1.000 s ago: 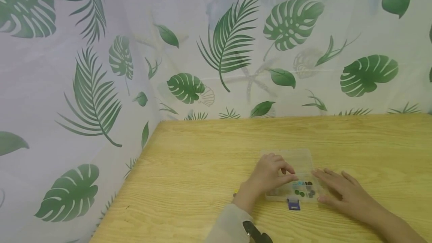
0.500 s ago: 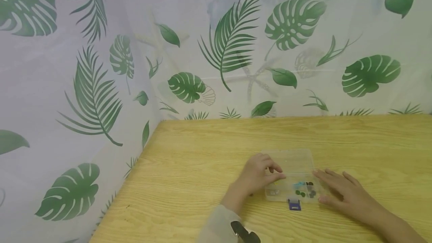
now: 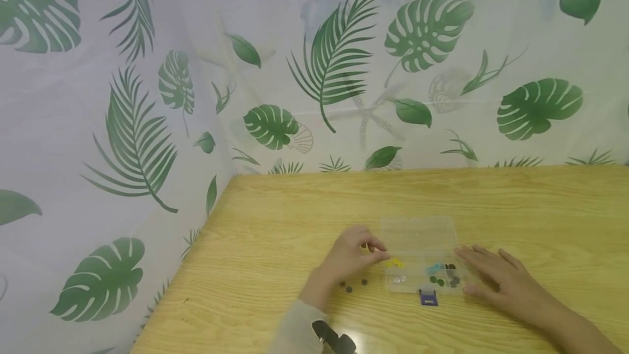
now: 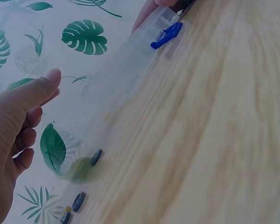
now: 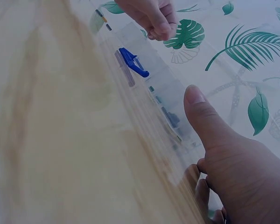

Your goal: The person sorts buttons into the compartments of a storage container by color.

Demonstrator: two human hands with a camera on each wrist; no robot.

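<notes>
A clear plastic compartment box point(image 3: 410, 289) stands on the table with its lid point(image 3: 417, 234) raised and a purple-blue latch point(image 3: 428, 298) at the front. Small yellow pieces point(image 3: 396, 262), light blue pieces point(image 3: 434, 269), green discs point(image 3: 436, 281) and dark discs point(image 3: 449, 267) lie in its compartments. My left hand point(image 3: 351, 255) hovers at the box's left edge, fingers loosely curled, with nothing visible between thumb and fingers. My right hand point(image 3: 501, 283) touches the box's right side with extended fingers. Small dark button-like discs point(image 3: 364, 282) lie left of the box.
A bit of yellow point(image 4: 67, 209) shows beside a dark disc in the left wrist view. The wood-grain table point(image 3: 295, 223) meets a leaf-printed sheet point(image 3: 339, 81) at the back and left.
My left hand has moved left from over the box to its left edge, uncovering the yellow pieces inside and the dark discs on the table. The right hand has stayed put.
</notes>
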